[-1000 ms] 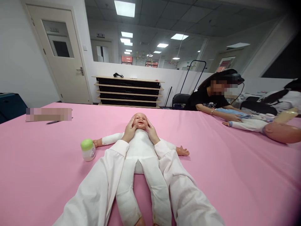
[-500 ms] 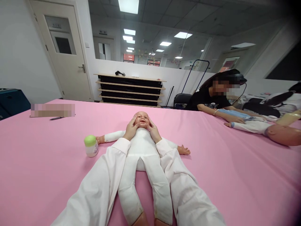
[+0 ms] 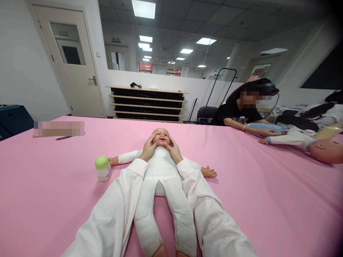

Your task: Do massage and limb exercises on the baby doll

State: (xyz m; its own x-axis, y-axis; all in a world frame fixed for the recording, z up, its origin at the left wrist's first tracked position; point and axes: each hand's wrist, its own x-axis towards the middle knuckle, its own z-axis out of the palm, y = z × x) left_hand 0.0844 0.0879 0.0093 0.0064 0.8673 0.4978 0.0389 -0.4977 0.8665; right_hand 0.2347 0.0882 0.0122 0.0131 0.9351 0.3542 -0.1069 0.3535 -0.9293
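Observation:
A baby doll (image 3: 161, 167) with a white cloth body lies on its back, its arms spread and its legs toward me. My left hand (image 3: 148, 147) cups one side of the doll's face (image 3: 162, 135), with the thumb by the chin. On the opposite cheek, my right hand (image 3: 174, 148) rests the same way, fingers along the side of the head. Both hands hold the head between them; the fingers' far parts are partly hidden. Beside the doll's hand on the left stands a small jar (image 3: 103, 169) with a green lid.
A pink cover (image 3: 257, 200) spreads over the table. Across it on the right, a person (image 3: 238, 110) in a black shirt handles another doll (image 3: 300, 139). A pen (image 3: 63, 137) lies at the far left, near a blurred-out patch. Behind the table are a low shelf unit (image 3: 147, 96) and a chair (image 3: 206, 112).
Both my thumbs have slid slightly down toward the doll's chin. The view has shifted a little. At the right, the other person's doll has moved slightly to the right.

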